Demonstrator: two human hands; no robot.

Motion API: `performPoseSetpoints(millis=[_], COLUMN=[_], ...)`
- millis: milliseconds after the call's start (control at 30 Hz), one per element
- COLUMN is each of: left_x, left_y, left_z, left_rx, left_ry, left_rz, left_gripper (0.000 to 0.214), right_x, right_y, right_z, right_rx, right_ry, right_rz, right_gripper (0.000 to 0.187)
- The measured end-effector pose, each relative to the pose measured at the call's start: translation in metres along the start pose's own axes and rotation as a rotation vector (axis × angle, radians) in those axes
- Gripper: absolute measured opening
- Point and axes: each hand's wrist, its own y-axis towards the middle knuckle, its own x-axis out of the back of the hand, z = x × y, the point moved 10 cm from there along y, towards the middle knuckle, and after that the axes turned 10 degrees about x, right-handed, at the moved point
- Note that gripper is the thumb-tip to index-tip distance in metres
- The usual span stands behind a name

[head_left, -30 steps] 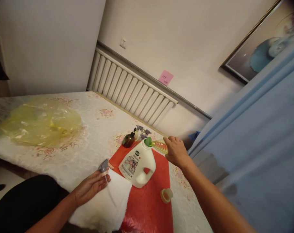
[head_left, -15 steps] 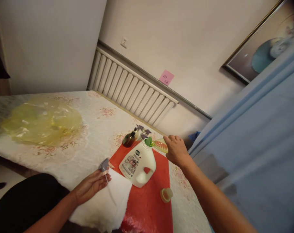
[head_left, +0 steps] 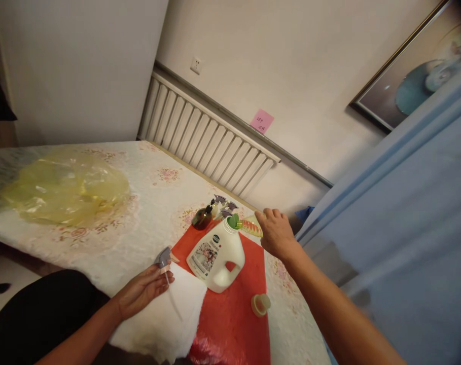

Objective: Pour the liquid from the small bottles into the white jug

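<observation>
With fingers closed around it, my right hand (head_left: 276,234) tips a clear bottle (head_left: 250,227) toward the mouth of a white jug. A green funnel (head_left: 233,221) sits in that mouth, and the bottle's end meets it. The jug (head_left: 217,256) stands upright on a red sheet (head_left: 234,324), with a label on its front and a handle at the right. My left hand (head_left: 148,286) holds a grey spray trigger head (head_left: 164,257), its thin clear tube (head_left: 173,299) hanging down over a white cloth (head_left: 157,327). A pale greenish cap (head_left: 260,304) lies on the red sheet.
Behind the jug stand a dark pump bottle (head_left: 203,217) and several grey spray heads (head_left: 226,205). A yellow plastic bag (head_left: 68,190) lies at the left of the flowered tablecloth (head_left: 146,218). A blue curtain (head_left: 397,203) hangs close on the right; a radiator (head_left: 211,137) lines the wall.
Almost nothing differs. Both hands keep their places, the bottle stays tipped at the funnel, and the view has shifted only slightly.
</observation>
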Motion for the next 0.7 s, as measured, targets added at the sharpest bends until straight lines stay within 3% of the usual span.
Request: performPoseSetpoints(millis=[700], left_x=[-0.003], left_y=[-0.002], left_z=[-0.001], left_rx=[0.001], left_ry=[-0.008], left_rz=[0.000], left_gripper=[0.030], right_x=[0.014], right_y=[0.006], right_z=[0.008], right_rx=[0.032], right_ry=[-0.068], right_rz=[-0.023], right_gripper=[0.052])
